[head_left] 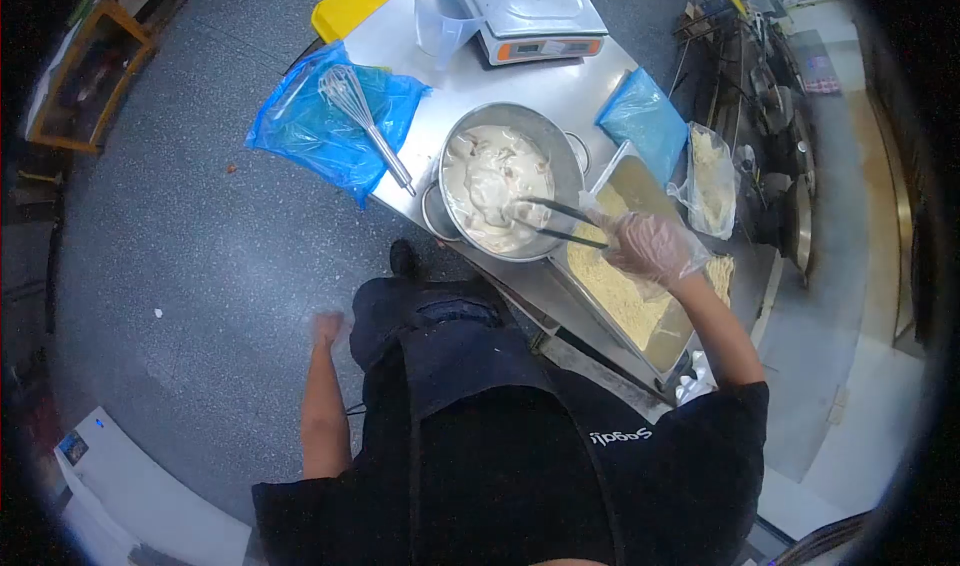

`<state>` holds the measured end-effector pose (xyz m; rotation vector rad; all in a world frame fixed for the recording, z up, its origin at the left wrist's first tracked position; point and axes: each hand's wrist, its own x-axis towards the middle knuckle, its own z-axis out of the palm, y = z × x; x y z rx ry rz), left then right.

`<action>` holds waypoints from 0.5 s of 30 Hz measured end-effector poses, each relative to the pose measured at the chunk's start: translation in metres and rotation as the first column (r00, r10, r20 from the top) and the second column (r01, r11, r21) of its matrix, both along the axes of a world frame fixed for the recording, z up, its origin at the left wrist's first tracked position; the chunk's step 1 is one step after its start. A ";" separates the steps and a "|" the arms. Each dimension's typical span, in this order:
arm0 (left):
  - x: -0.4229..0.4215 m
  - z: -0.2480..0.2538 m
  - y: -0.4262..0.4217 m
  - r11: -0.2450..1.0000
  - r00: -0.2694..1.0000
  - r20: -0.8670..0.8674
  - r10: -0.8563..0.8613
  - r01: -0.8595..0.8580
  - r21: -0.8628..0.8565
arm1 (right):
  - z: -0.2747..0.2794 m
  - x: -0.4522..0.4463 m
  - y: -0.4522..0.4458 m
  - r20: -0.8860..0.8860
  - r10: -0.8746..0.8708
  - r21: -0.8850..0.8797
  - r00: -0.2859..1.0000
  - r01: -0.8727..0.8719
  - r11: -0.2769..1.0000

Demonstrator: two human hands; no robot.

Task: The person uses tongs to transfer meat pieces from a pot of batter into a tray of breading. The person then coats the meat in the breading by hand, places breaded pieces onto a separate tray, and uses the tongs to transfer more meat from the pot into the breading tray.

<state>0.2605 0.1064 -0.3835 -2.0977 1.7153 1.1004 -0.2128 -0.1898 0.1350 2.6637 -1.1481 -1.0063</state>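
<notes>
A clear-gloved hand, my right hand (655,251), is closed round a pair of dark tongs (565,209). The tongs' tips reach into white batter (492,181) with lumpy pieces in it, inside a two-handled metal pot (568,156). Under my right hand lies a metal tray (667,351) of pale yellowish flour or crumbs (622,291). My left hand (330,328) hangs low at my side, away from the table; its fingers are too small and blurred to make out.
A whisk (355,106) lies on blue plastic (290,116) left of the pot. Behind stand a scale (540,16) and a clear jug (442,16). To the right are a blue bag (645,121) and a clear bag of crumbs (710,181). Metal table (425,116) edges run near my legs.
</notes>
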 end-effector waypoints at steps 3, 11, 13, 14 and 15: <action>0.007 -0.012 0.012 0.978 0.991 -0.033 -0.127 0.119 -0.170 | -0.003 0.006 -0.006 0.021 0.015 -0.081 1.000 -0.013 0.997; 0.001 0.028 -0.033 0.988 0.992 -0.066 -0.105 0.096 -0.122 | -0.023 0.036 -0.065 0.118 -0.051 0.077 0.992 0.042 0.996; -0.001 0.026 -0.045 0.984 0.990 -0.048 -0.130 0.123 -0.130 | -0.037 0.035 -0.094 0.135 -0.076 0.203 0.988 0.048 0.978; -0.002 0.026 -0.051 0.969 0.981 -0.029 -0.193 0.186 -0.166 | -0.046 0.035 -0.114 0.118 -0.096 0.300 0.988 0.057 0.952; -0.003 0.026 -0.057 0.948 0.968 -0.007 -0.253 0.246 -0.199 | -0.048 0.039 -0.122 0.099 -0.112 0.396 0.989 0.065 0.916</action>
